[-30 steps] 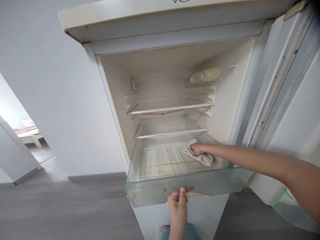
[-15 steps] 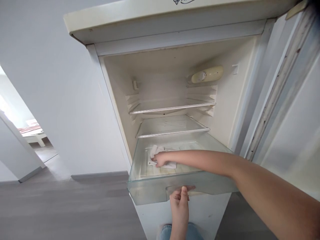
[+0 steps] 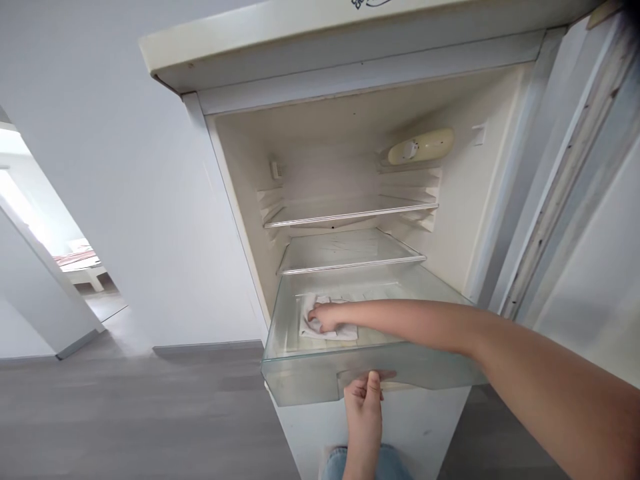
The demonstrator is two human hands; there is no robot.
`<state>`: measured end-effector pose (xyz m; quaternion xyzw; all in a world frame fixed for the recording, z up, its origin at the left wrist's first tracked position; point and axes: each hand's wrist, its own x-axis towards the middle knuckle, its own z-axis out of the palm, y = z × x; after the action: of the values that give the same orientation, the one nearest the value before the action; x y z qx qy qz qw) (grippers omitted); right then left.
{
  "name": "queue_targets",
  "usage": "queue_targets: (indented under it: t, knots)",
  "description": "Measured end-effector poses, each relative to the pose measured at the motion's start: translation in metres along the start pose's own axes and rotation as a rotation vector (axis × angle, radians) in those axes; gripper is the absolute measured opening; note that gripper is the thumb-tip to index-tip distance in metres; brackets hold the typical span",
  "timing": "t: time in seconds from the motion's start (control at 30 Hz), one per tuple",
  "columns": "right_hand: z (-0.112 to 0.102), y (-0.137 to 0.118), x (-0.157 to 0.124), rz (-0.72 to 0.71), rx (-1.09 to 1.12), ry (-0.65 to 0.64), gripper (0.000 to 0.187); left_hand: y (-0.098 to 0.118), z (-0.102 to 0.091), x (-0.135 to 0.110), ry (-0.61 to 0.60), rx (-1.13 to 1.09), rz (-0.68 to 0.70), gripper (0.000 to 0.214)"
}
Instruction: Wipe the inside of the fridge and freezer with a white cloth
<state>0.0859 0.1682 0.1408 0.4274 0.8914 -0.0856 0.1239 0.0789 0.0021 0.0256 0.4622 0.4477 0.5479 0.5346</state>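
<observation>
A clear plastic fridge drawer is pulled out towards me, below the glass shelves. Its front edge is gripped at the middle handle recess by my left hand, the thumb lying on the near side and the other fingers curled. Inside the drawer, my right hand presses on a white cloth, fingers bent into it. The cloth lies crumpled on the left part of the drawer floor. My right forearm crosses over the drawer's right side and hides part of it.
Above are two glass shelves and a yellowish lamp cover on the fridge's inner wall. The fridge door stands open on the right. A white wall and grey floor lie to the left, with a doorway beyond.
The view has shifted slightly, so everything sits a little further right. Under my right hand the cloth has changed shape, its left side less bunched. My left hand keeps its grip on the drawer.
</observation>
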Motion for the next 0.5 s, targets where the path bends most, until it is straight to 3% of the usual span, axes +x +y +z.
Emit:
queue_targets:
  t: [0.13,0.33,0.5]
  knots:
    - [0.008,0.046,-0.024,0.157,0.044,-0.043,0.063,0.000,0.000,0.000,0.005,0.010,0.006,0.067]
    - [0.019,0.122,-0.081,0.450,0.174,-0.160,0.071,0.013,0.002,-0.005,-0.004,-0.002,0.005,0.068]
    - [0.025,0.145,-0.107,0.486,0.218,-0.145,0.076,0.013,0.001,-0.005,-0.005,0.009,-0.027,0.074]
